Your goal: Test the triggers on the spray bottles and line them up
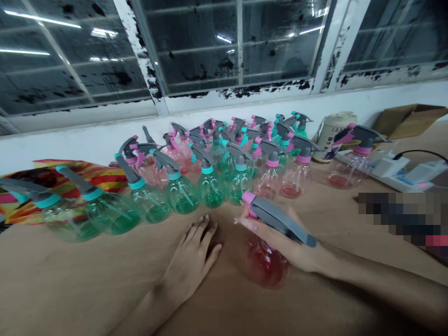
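Red, round and transparent, a plastic spray bottle (268, 264) with a pink-and-grey trigger head (278, 213) stands out in front of a row of green and pink see-through spray bottles (212, 189), its neck gripped by the curled fingers of the right hand (296, 251). Just left of it, the left hand (191, 255) lies palm down on the brown tabletop (115, 275), fingers loosely spread.

Both hands (191, 259) and forearms (381, 284) are bare.
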Demonstrator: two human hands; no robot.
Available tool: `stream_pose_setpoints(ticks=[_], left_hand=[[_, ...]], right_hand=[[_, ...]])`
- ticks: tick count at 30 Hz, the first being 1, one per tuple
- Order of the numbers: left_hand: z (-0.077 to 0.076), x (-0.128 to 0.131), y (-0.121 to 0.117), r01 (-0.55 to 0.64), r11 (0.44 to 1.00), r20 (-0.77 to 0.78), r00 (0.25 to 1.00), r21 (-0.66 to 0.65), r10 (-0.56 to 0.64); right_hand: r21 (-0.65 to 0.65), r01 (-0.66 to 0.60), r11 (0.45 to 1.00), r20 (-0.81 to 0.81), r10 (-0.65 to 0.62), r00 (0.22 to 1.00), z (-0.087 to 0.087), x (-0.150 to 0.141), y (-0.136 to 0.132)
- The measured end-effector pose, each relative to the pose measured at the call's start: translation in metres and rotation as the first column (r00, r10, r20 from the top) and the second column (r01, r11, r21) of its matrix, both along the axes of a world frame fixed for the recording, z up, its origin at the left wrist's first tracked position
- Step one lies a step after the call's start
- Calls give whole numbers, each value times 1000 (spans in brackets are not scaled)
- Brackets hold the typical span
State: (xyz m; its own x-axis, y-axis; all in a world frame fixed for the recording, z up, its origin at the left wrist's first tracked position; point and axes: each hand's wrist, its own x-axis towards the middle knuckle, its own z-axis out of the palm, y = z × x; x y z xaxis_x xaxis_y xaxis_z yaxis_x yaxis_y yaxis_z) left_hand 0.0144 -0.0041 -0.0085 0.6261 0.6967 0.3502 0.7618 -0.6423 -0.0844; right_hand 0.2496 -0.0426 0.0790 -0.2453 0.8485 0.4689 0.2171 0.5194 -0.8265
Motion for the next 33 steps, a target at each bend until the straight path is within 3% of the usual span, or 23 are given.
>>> stream_pose_setpoints(ticks=[10,17,25,33], left_hand=[[-1,-1,-1,-17,1000,1,1000,-19,17],[2,0,-2,-17,999,0,1000,-38,17],[1,0,-2,-11,999,-11,1000,-36,10],[0,0,-1,-19,999,-7,1000,-45,19]], right_hand=[[40,99,994,32,-101,994,-7,-1,-3],[-16,-6,1000,-2,6,1000,-1,1,0],[33,77,996,40,-78,996,-2,3,-3],[-49,-58,997,-30,56,998,-2,3,-1]])
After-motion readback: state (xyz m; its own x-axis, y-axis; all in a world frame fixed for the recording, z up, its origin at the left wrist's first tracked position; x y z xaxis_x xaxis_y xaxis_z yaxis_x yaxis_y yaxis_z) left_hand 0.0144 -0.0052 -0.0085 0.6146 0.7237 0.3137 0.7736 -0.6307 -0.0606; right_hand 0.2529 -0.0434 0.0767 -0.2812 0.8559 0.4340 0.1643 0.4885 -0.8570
